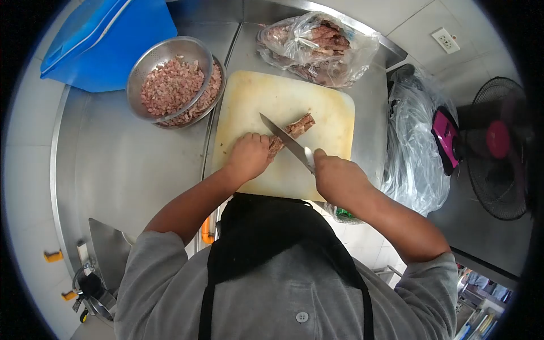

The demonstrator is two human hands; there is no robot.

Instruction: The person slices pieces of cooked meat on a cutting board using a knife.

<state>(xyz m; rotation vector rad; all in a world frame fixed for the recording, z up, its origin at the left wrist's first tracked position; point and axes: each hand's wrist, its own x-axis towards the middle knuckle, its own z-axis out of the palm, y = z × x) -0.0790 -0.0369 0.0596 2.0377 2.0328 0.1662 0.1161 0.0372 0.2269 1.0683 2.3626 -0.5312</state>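
Observation:
A long piece of brown meat (299, 126) lies slantwise on the yellowed white cutting board (249, 96). My left hand (250, 156) is closed over the meat's lower left end, fingers curled. In my right hand (339, 177) is the white handle of a knife (287, 140); the fingers are wrapped round it. The blade points up and left and crosses the middle of the meat. Whether its edge has entered the meat cannot be made out. Small crumbs of meat lie on the board.
At the upper left, a metal colander (136, 85) of diced meat overlaps a bowl (222, 85) of the same, beside a blue bin (136, 34). Behind the board sits a bag of meat (323, 45). Clear plastic bags (411, 153) and a fan (498, 141) stand right.

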